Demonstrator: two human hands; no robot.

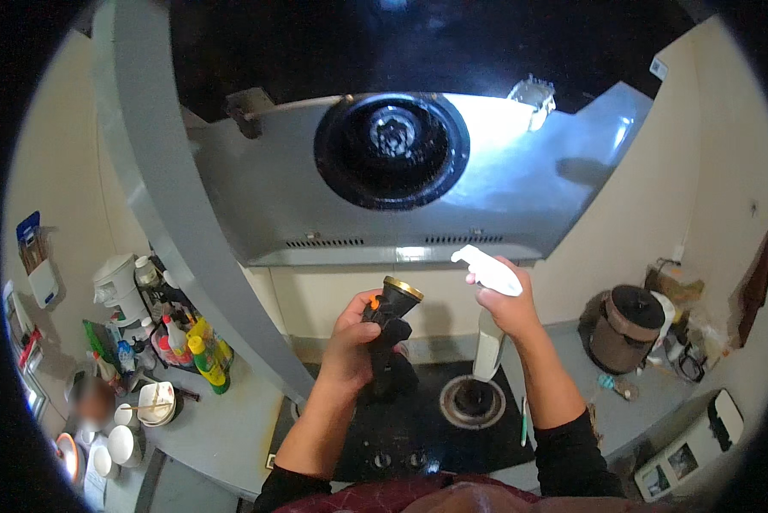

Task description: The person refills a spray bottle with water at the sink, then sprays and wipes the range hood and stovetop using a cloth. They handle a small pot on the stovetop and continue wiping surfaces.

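In front of me a range hood [265,186] hangs with its front cover raised, and its round fan opening [392,151] looks dark and greasy. My left hand [345,353] is wrapped around a black handheld lamp [393,317] with a gold-coloured rim and an orange button. White light falls on the hood's right side, next to the fan opening. A spray bottle [488,349] with a white trigger head is gripped in my right hand [511,311], its nozzle pointing up and left. Both hands are below the hood and above a black gas stove [416,423].
A burner [472,403] sits at the stove's right. The left counter holds cleaning bottles [207,362], white square bowls [156,404] and cups [124,445]. On the right counter stands a brown lidded container [624,330]. A grey pillar-like panel [166,179] rises left of the hood.
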